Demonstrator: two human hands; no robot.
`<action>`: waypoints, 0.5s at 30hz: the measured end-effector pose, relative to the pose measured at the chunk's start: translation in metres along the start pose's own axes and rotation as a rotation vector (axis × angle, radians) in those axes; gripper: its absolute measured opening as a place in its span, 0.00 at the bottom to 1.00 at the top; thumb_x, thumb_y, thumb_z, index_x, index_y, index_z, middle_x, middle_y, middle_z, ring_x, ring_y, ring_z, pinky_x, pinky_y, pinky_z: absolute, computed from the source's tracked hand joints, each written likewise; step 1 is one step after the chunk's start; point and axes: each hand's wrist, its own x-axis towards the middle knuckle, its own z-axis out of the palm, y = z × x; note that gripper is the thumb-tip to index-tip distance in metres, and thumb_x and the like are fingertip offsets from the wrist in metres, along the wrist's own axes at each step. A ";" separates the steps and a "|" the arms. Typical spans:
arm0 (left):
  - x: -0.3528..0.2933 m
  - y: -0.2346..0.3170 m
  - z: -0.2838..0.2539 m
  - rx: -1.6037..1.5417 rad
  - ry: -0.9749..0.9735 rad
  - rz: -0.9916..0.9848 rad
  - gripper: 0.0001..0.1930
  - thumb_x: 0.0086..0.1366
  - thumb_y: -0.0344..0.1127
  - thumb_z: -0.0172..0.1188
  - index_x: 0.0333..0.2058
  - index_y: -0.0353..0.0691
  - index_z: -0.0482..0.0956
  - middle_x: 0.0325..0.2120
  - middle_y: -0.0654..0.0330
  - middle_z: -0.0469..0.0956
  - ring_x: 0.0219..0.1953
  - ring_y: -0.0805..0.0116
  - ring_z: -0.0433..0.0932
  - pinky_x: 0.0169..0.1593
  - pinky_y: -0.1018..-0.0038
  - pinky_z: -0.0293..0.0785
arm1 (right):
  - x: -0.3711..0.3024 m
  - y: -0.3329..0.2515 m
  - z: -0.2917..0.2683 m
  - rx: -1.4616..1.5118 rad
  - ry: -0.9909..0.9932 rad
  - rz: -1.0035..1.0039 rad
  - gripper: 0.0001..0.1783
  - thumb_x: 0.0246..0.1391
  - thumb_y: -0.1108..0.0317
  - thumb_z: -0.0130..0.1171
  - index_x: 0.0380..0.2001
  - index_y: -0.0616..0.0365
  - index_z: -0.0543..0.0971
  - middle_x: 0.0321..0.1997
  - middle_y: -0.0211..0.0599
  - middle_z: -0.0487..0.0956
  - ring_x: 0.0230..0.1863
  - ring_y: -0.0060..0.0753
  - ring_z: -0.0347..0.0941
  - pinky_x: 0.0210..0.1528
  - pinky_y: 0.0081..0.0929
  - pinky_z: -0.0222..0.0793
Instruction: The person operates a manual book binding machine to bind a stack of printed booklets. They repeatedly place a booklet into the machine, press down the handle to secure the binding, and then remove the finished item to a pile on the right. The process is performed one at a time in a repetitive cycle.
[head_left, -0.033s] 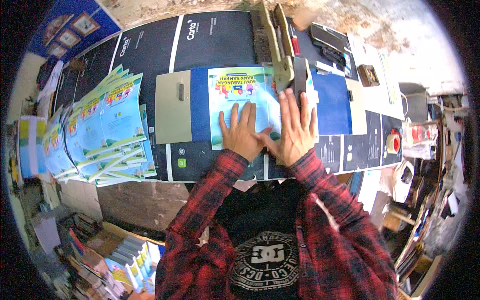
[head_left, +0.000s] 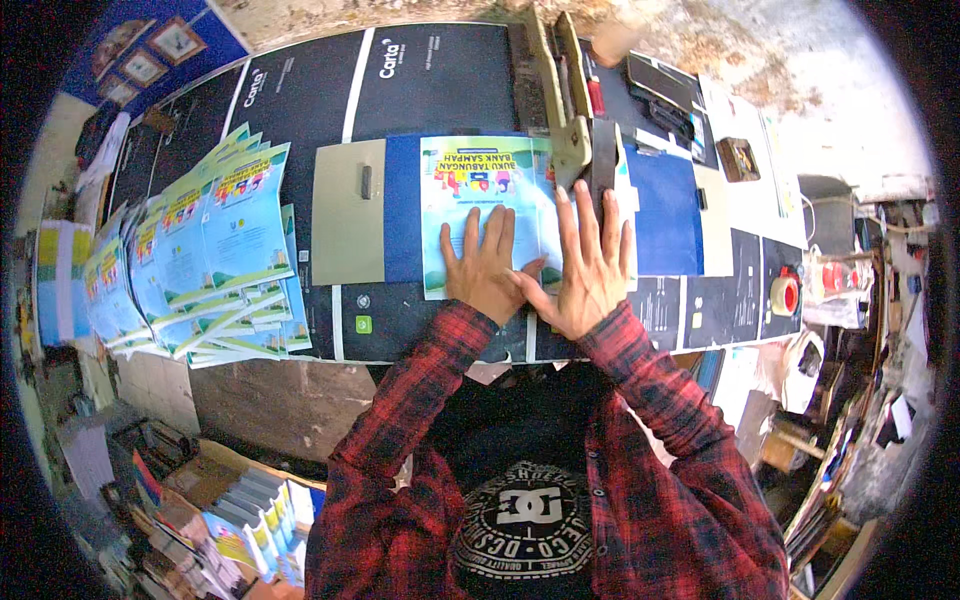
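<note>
A printed booklet cover sheet (head_left: 478,185), light blue with a yellow title block, lies flat on a long blue board with beige end panels (head_left: 350,215). My left hand (head_left: 485,262) rests flat on the sheet's near half, fingers spread. Beside it my right hand (head_left: 580,265) lies flat over the sheet's right part, fingers stretched out, its thumb touching the left hand. Just beyond the right fingertips stands a beige metal arm with a dark bar (head_left: 572,145), perhaps a long-arm stapler; its underside is hidden.
A fanned pile of similar printed sheets (head_left: 215,235) lies at the table's left. To the right are a roll of tape (head_left: 785,293), a small brown box (head_left: 738,158) and a black box-like object (head_left: 658,82). A carton of booklets (head_left: 262,530) stands low at the left.
</note>
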 end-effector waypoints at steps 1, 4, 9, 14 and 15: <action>0.000 -0.001 0.003 0.005 0.018 -0.013 0.39 0.60 0.63 0.53 0.61 0.39 0.67 0.61 0.58 0.65 0.65 0.53 0.57 0.66 0.43 0.41 | 0.002 0.004 0.001 0.016 -0.011 -0.028 0.54 0.46 0.37 0.61 0.70 0.53 0.54 0.73 0.48 0.51 0.74 0.62 0.39 0.67 0.64 0.42; 0.001 -0.002 0.002 -0.002 0.041 -0.015 0.39 0.61 0.64 0.51 0.60 0.38 0.67 0.60 0.57 0.66 0.64 0.52 0.58 0.65 0.41 0.42 | 0.011 0.006 -0.023 0.117 -0.012 -0.073 0.53 0.45 0.41 0.64 0.68 0.56 0.57 0.72 0.51 0.53 0.73 0.66 0.41 0.68 0.61 0.44; 0.000 -0.006 0.002 -0.002 0.056 -0.020 0.38 0.62 0.64 0.49 0.60 0.38 0.67 0.60 0.55 0.65 0.63 0.49 0.59 0.64 0.38 0.43 | 0.070 0.046 -0.097 1.604 0.030 0.396 0.28 0.63 0.52 0.51 0.57 0.64 0.69 0.59 0.53 0.71 0.53 0.37 0.72 0.59 0.37 0.66; 0.007 0.005 -0.005 0.008 0.004 -0.026 0.38 0.62 0.62 0.51 0.61 0.40 0.65 0.60 0.55 0.63 0.64 0.48 0.57 0.63 0.35 0.43 | 0.011 0.220 0.072 0.758 0.253 0.160 0.27 0.59 0.59 0.60 0.56 0.63 0.68 0.48 0.43 0.77 0.46 0.31 0.75 0.50 0.28 0.70; 0.005 0.003 -0.005 0.027 -0.011 -0.047 0.38 0.62 0.62 0.51 0.61 0.40 0.64 0.61 0.55 0.63 0.64 0.48 0.56 0.63 0.34 0.43 | -0.001 0.218 0.090 0.853 0.115 0.318 0.27 0.58 0.61 0.61 0.56 0.63 0.68 0.50 0.44 0.77 0.49 0.34 0.74 0.53 0.29 0.68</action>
